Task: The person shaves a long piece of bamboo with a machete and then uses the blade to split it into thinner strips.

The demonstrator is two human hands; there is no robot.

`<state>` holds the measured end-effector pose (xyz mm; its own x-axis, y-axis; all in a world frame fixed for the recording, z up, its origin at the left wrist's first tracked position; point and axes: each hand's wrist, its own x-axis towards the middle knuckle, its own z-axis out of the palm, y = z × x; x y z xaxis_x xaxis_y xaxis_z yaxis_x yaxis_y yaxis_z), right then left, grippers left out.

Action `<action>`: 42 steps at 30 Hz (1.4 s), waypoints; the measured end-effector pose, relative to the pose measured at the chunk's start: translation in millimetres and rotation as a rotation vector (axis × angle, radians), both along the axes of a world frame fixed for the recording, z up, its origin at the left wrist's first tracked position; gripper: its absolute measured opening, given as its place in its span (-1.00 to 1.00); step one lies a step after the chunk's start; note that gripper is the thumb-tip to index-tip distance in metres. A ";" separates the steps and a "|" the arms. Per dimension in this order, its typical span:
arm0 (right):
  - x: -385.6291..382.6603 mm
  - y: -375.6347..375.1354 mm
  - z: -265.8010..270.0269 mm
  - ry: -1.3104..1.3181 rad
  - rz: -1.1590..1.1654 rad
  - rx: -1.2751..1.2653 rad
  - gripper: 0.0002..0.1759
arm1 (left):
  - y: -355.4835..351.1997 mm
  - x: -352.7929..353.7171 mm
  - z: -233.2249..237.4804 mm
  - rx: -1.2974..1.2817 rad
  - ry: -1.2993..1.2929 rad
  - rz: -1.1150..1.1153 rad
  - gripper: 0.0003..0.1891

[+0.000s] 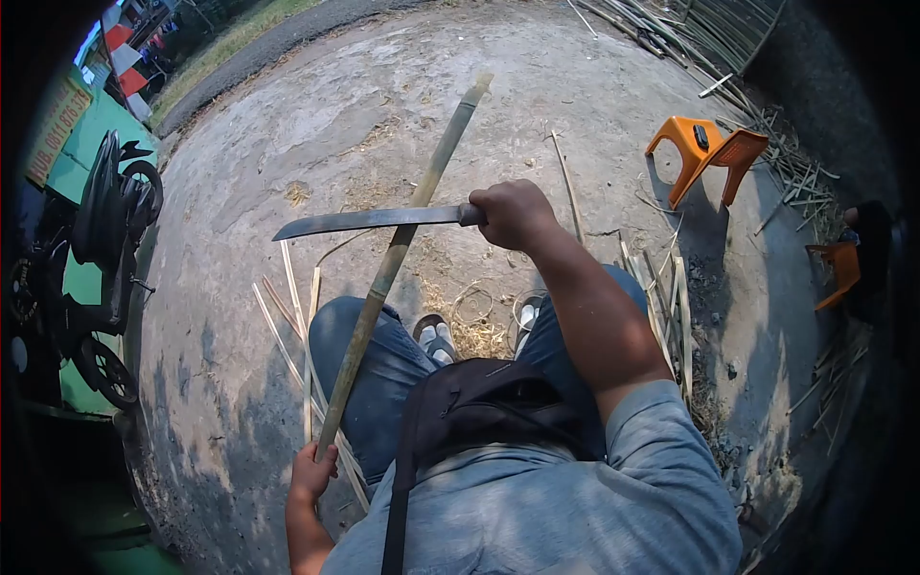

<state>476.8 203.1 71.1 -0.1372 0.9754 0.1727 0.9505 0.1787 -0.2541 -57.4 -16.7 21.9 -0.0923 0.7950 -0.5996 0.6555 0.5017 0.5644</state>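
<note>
My right hand [515, 215] is closed round the handle of a machete [374, 219]. Its long blade points left and lies across a bamboo pole [376, 297], overlapping it in this view. The lower end of the pole is in the grip of my left hand [312, 471], down by my left hip. From there the pole slants up and away past my left knee, its far end over the concrete ground. Split bamboo strips [311, 355] lie beside my left leg, and more strips [682, 326] are by my right leg.
An orange plastic chair [685, 144] with a small dark object on it stands at right. Bamboo poles [661, 38] and scraps [795, 158] lie behind it. A motorcycle [105, 240] is parked at left. Shavings [479, 337] lie between my feet.
</note>
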 end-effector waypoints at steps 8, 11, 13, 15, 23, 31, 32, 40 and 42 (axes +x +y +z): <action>5.0 1.7 -12.3 0.065 -0.072 0.031 -0.90 | 14.5 12.2 12.0 -0.277 -0.193 -0.009 -0.48; 11.4 -1.6 -11.6 0.083 -0.107 0.047 -0.90 | 10.5 10.5 4.9 -0.206 -0.208 -0.051 -0.53; 14.2 -2.5 -10.1 0.108 -0.127 0.070 -0.90 | 7.3 2.9 -7.6 -0.064 -0.257 -0.094 -0.55; 15.1 -3.5 -8.6 0.130 -0.140 0.097 -0.90 | 3.6 8.8 -2.4 0.049 -0.140 -0.070 -0.58; -1.1 -15.6 14.3 0.018 0.035 0.051 -0.89 | -16.3 49.8 27.0 0.592 0.270 -0.230 -0.66; -16.8 -17.5 13.8 -0.012 0.075 -0.202 -0.86 | -21.9 59.7 5.2 0.573 0.347 -0.204 -0.48; -14.2 -15.4 12.5 0.014 0.041 -0.212 -0.84 | -22.8 56.9 1.2 0.573 0.349 -0.202 -0.45; -8.6 -9.2 5.3 0.196 -0.122 -0.284 -0.75 | -18.0 52.7 -4.4 0.548 0.343 -0.213 -0.34; -16.9 -13.5 6.9 0.154 -0.026 -0.310 -0.76 | -17.5 56.3 0.5 0.557 0.350 -0.215 -0.34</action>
<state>459.9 189.6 78.0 -0.1070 0.9875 -0.1155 0.9001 0.0468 -0.4331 -1.0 -34.2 22.4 -0.0120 0.9981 -0.0602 0.8983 0.0372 0.4378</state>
